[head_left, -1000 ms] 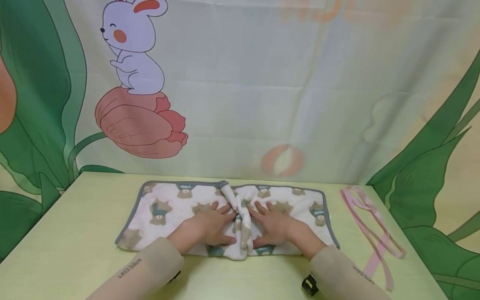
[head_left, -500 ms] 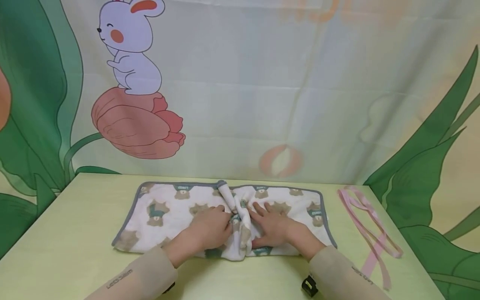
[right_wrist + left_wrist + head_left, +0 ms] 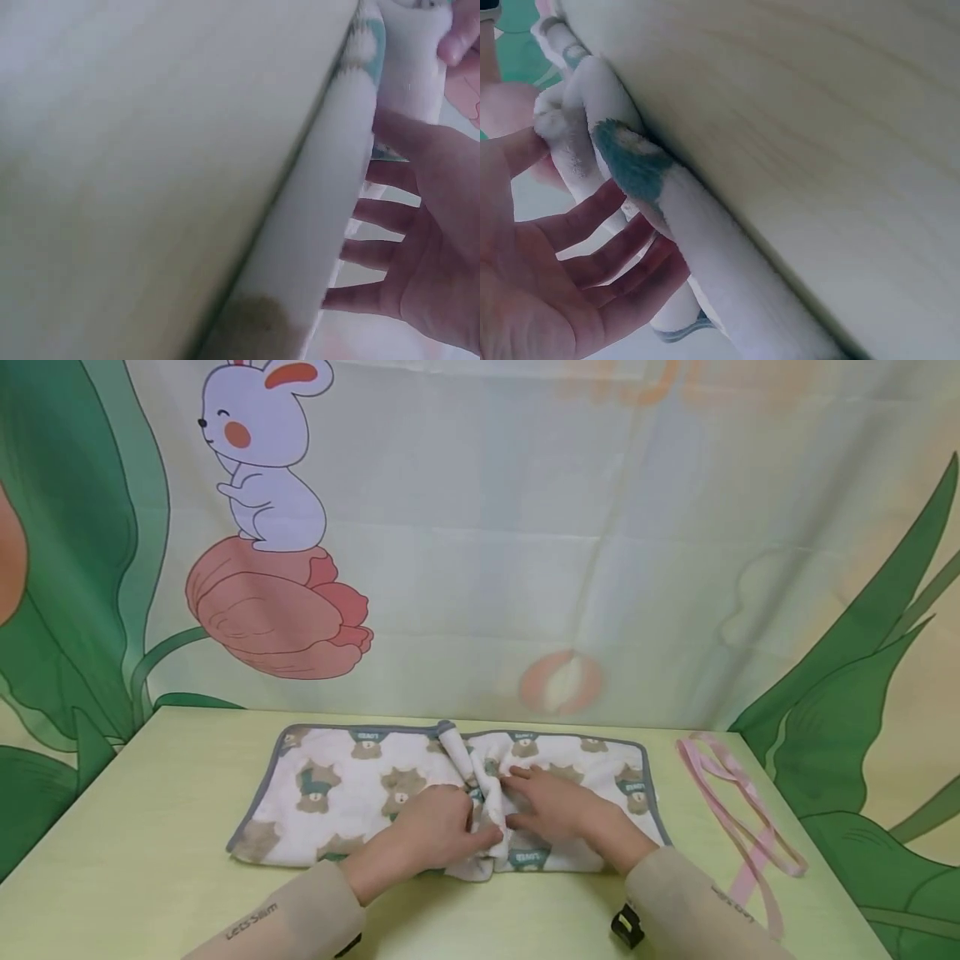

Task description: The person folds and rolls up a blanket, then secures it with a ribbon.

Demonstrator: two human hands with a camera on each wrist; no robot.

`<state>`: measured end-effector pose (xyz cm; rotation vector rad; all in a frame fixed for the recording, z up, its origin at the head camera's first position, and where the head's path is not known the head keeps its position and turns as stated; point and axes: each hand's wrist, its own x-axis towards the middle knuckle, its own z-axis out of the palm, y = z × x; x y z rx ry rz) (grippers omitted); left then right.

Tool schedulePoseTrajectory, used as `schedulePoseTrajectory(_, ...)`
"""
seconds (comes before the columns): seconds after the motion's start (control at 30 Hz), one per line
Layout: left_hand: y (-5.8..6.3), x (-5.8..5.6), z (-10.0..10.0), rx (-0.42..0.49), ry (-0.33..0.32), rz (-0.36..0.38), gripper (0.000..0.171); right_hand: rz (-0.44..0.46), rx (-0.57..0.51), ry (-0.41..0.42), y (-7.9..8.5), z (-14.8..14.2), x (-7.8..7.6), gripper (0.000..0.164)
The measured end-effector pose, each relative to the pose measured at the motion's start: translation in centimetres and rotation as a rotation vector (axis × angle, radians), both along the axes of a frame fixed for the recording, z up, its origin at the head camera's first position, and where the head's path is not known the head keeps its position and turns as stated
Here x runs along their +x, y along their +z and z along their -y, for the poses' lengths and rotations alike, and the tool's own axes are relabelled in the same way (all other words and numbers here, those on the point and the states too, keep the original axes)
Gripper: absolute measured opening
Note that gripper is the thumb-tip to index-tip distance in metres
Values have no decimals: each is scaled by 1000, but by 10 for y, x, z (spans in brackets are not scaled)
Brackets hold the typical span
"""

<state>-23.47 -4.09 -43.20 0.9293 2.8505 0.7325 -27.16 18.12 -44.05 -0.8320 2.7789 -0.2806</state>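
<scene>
A folded plush blanket, white with brown bears and grey edging, lies across the table. A bunched ridge runs down its middle. At this ridge my left hand pinches the cloth, its thumb over the near part and its fingers curled on the left side. From the left wrist view, that hand's thumb and fingertips touch the blanket. Just right of the ridge, my right hand rests on the blanket with its fingers extended. The right wrist view shows its fingers spread against the cloth.
A pink ribbon lies in loose loops to the right of the blanket on the pale yellow-green table. Behind the table hangs a printed backdrop with a rabbit and flowers.
My left hand went from lying flat with spread fingers to curling them by the ridge, its thumb now across it. The right hand's fingers have drawn closer together beside the ridge.
</scene>
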Motion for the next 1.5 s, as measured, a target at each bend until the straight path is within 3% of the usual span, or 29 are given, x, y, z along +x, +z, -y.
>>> schedulePoseTrajectory(0.23, 1, 2, 3, -7, -22, 36, 49, -65, -99, -45, 7, -3, -22, 36)
schedulePoseTrajectory(0.37, 2, 5, 3, -48, -13, 6, 44, -108, -145, -59, 11, -2, -35, 43)
schedulePoseTrajectory(0.5, 1, 8, 3, -86, -15, -15, 41, -176, -155, 20, 13, 7, -46, 54)
schedulePoseTrajectory(0.6, 0, 8, 3, -106, -15, -27, 41, -242, -79, 118, 13, 18, -52, 65)
schedulePoseTrajectory(0.77, -2, 10, 3, -128, -16, -56, 40, -336, 162, 238, 12, 38, -55, 74)
schedulePoseTrajectory(0.97, -2, 12, 2, -155, -45, -60, 35, -349, 256, 243, 6, 42, -56, 55)
schedulePoseTrajectory(1.23, -1, 13, 4, -179, -85, -68, 28, -406, 170, 288, -3, 26, -58, 31)
schedulePoseTrajectory(1.5, 2, 14, 11, -125, -118, -46, 30, -446, 199, 277, -4, 15, -55, 12)
